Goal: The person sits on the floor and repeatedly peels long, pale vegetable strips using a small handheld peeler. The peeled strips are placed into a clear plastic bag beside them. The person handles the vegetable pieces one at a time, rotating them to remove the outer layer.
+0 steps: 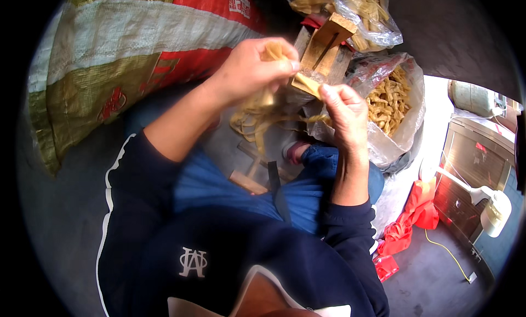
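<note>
My left hand point(259, 68) grips a pale yellow strip point(308, 85), which looks like bean-curd skin. A folded part of it bulges up between the fingers. The strip's other end is pinched between thumb and fingers of my right hand point(347, 111), so a short flat length spans the gap. Below both hands, more loose yellow strips point(254, 121) hang or lie in a tangle, partly blurred. Just beyond the hands is a wooden stand point(328, 48) with a thin dark rod across it. A plastic bag point(415, 95) of knotted yellow pieces point(388, 101) is beside my right hand.
A large woven sack point(123, 37) fills the left side. Another clear bag point(349, 8) of yellow strips is at the top. Between my legs is a wooden stool frame point(250, 181). Red cloth point(423, 204), a white lamp-like fixture point(495, 212) and a yellow cable point(448, 251) are at right.
</note>
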